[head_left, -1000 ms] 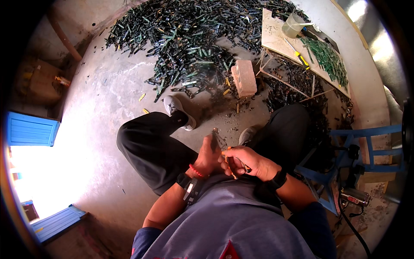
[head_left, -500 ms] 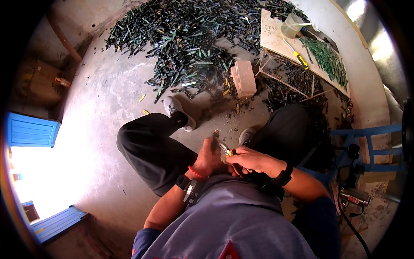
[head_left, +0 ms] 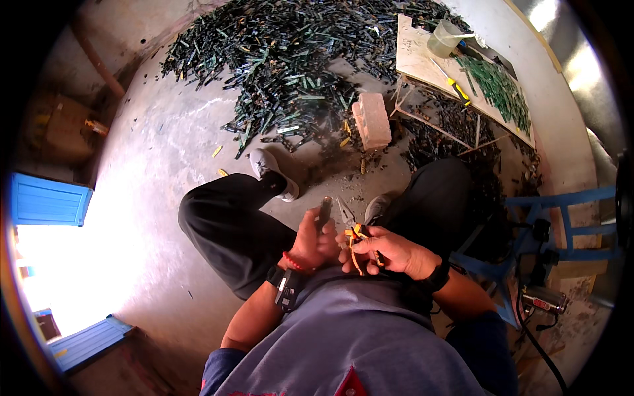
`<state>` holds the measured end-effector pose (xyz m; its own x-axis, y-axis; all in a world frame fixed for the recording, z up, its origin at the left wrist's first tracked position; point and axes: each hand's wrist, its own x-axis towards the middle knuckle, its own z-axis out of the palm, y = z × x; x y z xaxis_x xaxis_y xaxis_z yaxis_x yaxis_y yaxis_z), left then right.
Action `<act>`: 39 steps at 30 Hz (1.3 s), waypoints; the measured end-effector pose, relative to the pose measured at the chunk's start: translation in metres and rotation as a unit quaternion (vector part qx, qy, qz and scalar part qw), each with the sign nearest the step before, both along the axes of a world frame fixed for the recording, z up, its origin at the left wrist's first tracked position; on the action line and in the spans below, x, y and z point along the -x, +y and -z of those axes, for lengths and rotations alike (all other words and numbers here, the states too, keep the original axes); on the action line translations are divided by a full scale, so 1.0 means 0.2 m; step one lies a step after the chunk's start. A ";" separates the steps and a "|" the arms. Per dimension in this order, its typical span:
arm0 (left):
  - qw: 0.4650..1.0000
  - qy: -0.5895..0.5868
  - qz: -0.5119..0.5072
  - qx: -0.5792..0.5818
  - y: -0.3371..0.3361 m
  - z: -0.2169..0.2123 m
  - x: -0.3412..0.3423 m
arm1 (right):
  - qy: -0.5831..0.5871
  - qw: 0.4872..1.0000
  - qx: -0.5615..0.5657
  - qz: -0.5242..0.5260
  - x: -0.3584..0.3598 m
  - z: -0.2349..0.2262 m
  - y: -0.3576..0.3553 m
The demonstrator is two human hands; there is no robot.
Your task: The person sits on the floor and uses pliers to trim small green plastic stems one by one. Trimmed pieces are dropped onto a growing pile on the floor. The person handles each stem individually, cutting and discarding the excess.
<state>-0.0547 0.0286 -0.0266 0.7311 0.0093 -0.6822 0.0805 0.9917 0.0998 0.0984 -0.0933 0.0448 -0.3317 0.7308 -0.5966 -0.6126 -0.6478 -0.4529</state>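
Observation:
My right hand is wrapped round the yellow-and-black handles of a pair of pliers, whose metal jaws point up and away from me. In my left hand is a small dark strip-shaped piece, standing up past the fingers. It looks like the dark strips in the heap on the floor. A narrow gap separates the strip from the plier jaws. Both hands are close together in front of my lap, the left with a red bead bracelet on its wrist.
A large heap of dark green-black strips spreads over the floor ahead. A reddish brick stands before it. The board at right carries green strips, a yellow-handled screwdriver and a plastic cup. Blue chair at right.
My hands have moved apart, and the plier jaws have come away from the piece in my left hand. The strip now stands more upright in my left fingers.

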 end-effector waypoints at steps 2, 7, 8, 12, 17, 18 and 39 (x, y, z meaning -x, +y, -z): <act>1.000 -0.026 -0.003 0.007 -0.01 -0.01 0.01 | -0.010 1.000 -0.001 -0.008 0.00 0.00 -0.01; 0.997 -0.068 -0.008 0.022 0.00 0.01 0.02 | -0.077 0.996 0.010 -0.036 0.00 -0.03 -0.01; 0.998 -0.066 -0.005 0.022 0.00 -0.01 0.02 | -0.108 0.993 0.005 -0.051 0.00 -0.05 -0.01; 0.997 -0.075 0.009 0.020 0.00 0.01 0.02 | -0.240 0.962 -0.011 -0.133 -0.04 -0.07 0.01; 0.999 -0.031 0.000 0.008 0.00 0.00 0.02 | -0.558 0.775 -0.126 -0.267 -0.10 -0.05 0.05; 1.000 -0.018 -0.001 0.005 0.00 0.00 0.02 | -0.580 0.754 -0.135 -0.276 -0.11 -0.02 0.04; 0.994 0.035 0.054 -0.087 -0.03 0.03 -0.03 | -0.654 0.558 -0.111 -0.498 -0.13 -0.20 0.32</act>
